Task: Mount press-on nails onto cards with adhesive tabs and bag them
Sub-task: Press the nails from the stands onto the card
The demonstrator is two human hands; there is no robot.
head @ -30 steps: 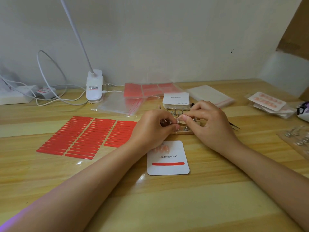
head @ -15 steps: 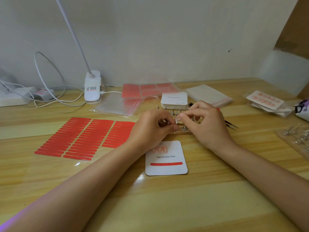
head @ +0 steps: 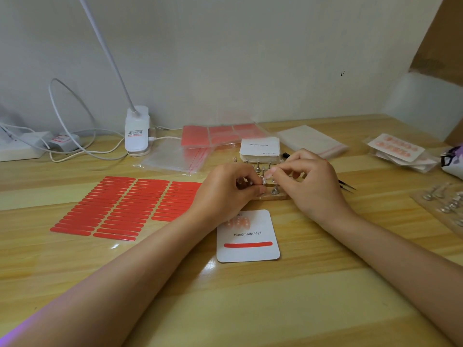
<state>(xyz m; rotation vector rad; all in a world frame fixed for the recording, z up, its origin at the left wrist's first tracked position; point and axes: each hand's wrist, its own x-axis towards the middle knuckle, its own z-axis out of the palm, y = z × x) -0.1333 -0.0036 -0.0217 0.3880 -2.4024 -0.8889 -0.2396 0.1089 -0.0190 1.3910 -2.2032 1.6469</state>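
Head view – card point(head: 248, 236) reads "Handmade Nail"; stack point(head: 260, 149) – same words.

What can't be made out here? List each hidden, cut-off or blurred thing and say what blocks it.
Head view only:
- Small item pinched between left hand and right hand: too small, fingers cover it; each grip unclear.
- Wooden stand: mostly behind both hands.
- Nails on the front card: partly under the left wrist, blurred.
- Tweezers: only tips show past the right hand.
- Metal holders: cut off by the right edge.
- Lamp: head cut off by the top edge.
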